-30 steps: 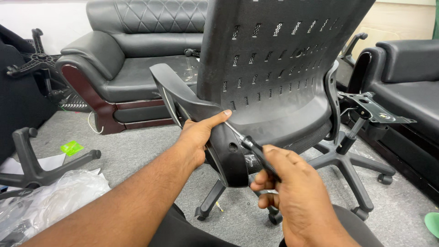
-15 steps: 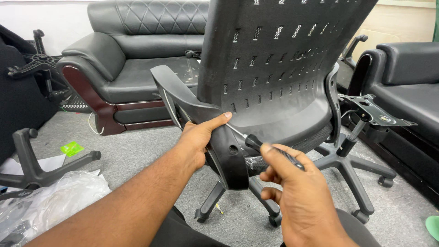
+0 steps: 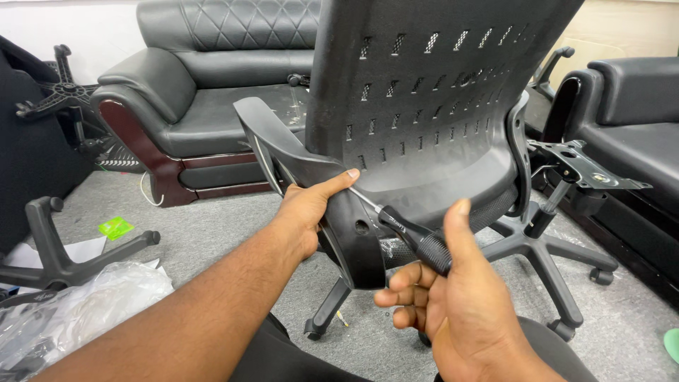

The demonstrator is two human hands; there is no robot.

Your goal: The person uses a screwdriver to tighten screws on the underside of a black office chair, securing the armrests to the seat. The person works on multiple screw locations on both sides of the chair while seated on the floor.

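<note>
A black office chair back [image 3: 424, 92] with slotted holes stands in front of me, with a curved black armrest [image 3: 297, 163] fixed at its left side. My left hand [image 3: 308, 212] grips the armrest's lower bracket, thumb laid along its top. My right hand [image 3: 460, 304] holds a black-handled screwdriver [image 3: 414, 237]; its metal shaft points up and left at the bracket just under my left thumb. A round hole [image 3: 361, 228] shows in the bracket beside the handle.
A second chair base [image 3: 544, 247] with castors and a metal seat plate [image 3: 587, 170] stands at right. Black leather sofas [image 3: 205, 106] sit behind and at right. A loose star base [image 3: 56, 247], clear plastic wrap [image 3: 78, 304] and a green slip [image 3: 115, 228] lie left on grey carpet.
My right hand has turned on the screwdriver handle, the thumb now raised and the fingers curled under it. My left hand stays on the armrest.
</note>
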